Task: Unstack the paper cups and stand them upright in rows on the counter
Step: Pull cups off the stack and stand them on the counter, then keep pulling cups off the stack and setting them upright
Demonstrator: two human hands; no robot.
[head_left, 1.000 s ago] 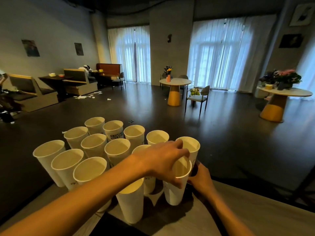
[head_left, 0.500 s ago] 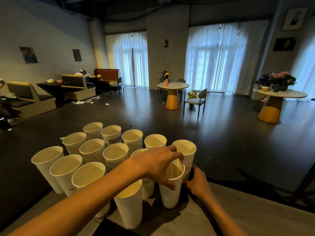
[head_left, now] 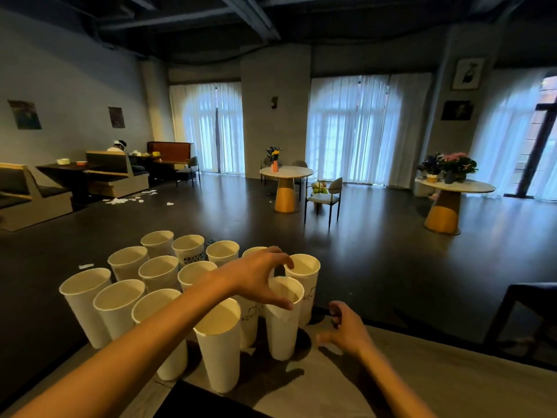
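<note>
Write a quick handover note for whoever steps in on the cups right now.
Left hand: over the rim of the just-placed cup, thumb on its near rim; whether it grips cannot be told.
Right hand: loosely curled, empty, beside that cup above the counter.
Done: about thirteen paper cups stand upright in rows at the counter's left end.
Left: no stack of nested cups is in view; find any remaining ones and straighten the near row.
</note>
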